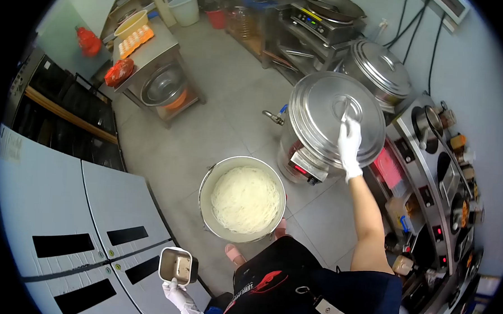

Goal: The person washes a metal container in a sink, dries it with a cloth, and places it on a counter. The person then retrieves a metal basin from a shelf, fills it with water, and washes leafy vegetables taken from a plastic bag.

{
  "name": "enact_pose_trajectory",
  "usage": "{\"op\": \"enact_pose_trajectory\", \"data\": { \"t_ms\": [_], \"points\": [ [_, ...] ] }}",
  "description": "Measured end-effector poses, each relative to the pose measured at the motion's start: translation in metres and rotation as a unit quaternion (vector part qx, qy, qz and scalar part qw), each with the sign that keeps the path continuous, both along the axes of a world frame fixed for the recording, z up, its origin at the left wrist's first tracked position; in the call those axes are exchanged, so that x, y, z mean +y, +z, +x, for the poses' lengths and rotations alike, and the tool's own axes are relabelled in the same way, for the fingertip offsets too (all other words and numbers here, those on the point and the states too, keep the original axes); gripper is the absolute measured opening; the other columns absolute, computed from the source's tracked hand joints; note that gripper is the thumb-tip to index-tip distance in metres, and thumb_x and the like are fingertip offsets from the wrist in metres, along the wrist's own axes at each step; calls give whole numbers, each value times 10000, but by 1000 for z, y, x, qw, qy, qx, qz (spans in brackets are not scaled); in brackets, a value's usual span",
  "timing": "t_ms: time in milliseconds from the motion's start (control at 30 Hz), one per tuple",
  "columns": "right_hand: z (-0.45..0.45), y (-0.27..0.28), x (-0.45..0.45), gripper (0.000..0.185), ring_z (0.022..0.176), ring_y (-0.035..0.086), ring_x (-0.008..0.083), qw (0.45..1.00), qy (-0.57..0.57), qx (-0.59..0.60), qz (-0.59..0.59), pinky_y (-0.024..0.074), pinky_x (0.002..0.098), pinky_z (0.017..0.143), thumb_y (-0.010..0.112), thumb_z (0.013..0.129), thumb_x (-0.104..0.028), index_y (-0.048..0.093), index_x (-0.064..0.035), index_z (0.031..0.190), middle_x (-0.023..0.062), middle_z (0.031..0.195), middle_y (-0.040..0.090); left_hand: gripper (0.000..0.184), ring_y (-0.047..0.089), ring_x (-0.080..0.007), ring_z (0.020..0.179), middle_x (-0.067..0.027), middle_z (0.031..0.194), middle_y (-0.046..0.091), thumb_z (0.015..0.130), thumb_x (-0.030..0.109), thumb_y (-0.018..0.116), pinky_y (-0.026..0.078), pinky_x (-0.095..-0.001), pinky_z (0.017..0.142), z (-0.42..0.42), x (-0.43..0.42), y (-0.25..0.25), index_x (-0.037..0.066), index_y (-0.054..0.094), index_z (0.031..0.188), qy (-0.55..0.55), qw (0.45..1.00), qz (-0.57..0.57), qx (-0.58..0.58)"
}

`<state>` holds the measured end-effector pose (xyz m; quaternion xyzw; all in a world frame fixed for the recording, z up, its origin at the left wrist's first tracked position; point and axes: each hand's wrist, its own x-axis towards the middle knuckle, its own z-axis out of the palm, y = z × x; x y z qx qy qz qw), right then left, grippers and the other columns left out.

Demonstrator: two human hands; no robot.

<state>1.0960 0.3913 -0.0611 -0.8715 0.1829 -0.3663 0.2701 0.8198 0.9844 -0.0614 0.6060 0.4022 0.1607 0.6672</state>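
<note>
My right hand [350,140], in a white glove, is closed on the handle of the large round metal lid [315,112]. The lid sits over a tall steel pot [288,158] with a tap and a lit red display on its side. My left hand [175,291], gloved too, holds a small square metal container [175,265] by its near edge, with a little brownish residue inside. Between my hands, a large metal bucket [203,202] stands on the floor, with pale thin noodles [245,200] in it.
Cooking counter [411,158] with pans and jars along the right. Another lidded pot [381,70] and an induction cooker [313,25] stand behind. Grey refrigerator doors [120,202] are on the left. A steel table [161,43] carries an egg tray [136,41]. My feet are beside the bucket.
</note>
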Motion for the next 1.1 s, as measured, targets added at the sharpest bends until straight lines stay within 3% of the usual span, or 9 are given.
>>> {"op": "enact_pose_trajectory", "data": {
  "t_ms": [100,233,333,433,667,767,800,933,1100],
  "points": [
    [-80,-15,49,226,966,561,312,999,15,33,34,433,340,847,540,810,-44,589,21,1020,185,1013,579,124,488,-85,517,-71,758,586,789,-14,523,349,-196,436,12,13,3,47,508,896,30,998,-45,-29],
    [-172,-96,101,163,848,617,282,984,-49,117,123,469,322,771,563,808,-86,640,-9,929,152,872,632,121,499,-87,536,-67,765,581,795,-30,504,370,-191,455,11,87,-22,46,489,888,-112,993,-30,-24],
    [-210,-146,130,147,653,611,169,914,-97,219,327,476,295,637,578,805,-136,663,-33,865,83,690,642,110,434,-73,475,-49,717,566,800,-35,494,323,-191,418,24,114,-13,56,476,861,-98,993,-50,-36],
    [-224,-168,158,153,621,586,138,880,-110,251,388,467,290,608,576,806,-154,668,-44,856,70,680,637,105,445,-63,474,-51,727,582,805,-22,500,312,-182,404,24,149,6,62,480,866,-140,989,-24,-30],
    [-233,-205,175,117,563,544,101,894,-114,270,338,446,246,555,572,806,-110,657,-32,821,26,655,608,117,535,-83,589,-48,795,605,795,10,515,370,-191,470,51,175,2,67,535,896,-183,983,-6,-17],
    [-233,-229,163,133,638,600,185,890,-123,283,334,476,298,617,591,782,-166,661,-54,796,77,700,635,105,430,-67,448,-59,703,570,802,-15,508,327,-180,396,71,159,4,48,481,882,-172,984,-30,-30],
    [-232,-230,160,143,677,629,226,889,-127,292,330,491,324,647,598,771,-192,664,-66,785,103,723,650,122,456,-76,473,-64,728,577,803,-11,508,335,-188,401,76,160,3,49,486,907,-213,976,-31,-35],
    [-204,-230,145,130,455,520,119,774,-189,190,574,400,270,411,635,769,-130,568,-77,671,19,583,554,163,585,-135,661,-79,864,595,803,-2,509,447,-210,522,99,139,18,60,489,952,-179,983,-19,-42],
    [-158,-263,141,187,458,493,107,735,-232,125,624,380,264,412,674,780,-214,556,-94,698,7,580,546,171,597,-202,813,-100,957,578,810,-5,504,506,-303,674,125,160,11,54,484,969,-209,977,38,-5]
  ]
}}
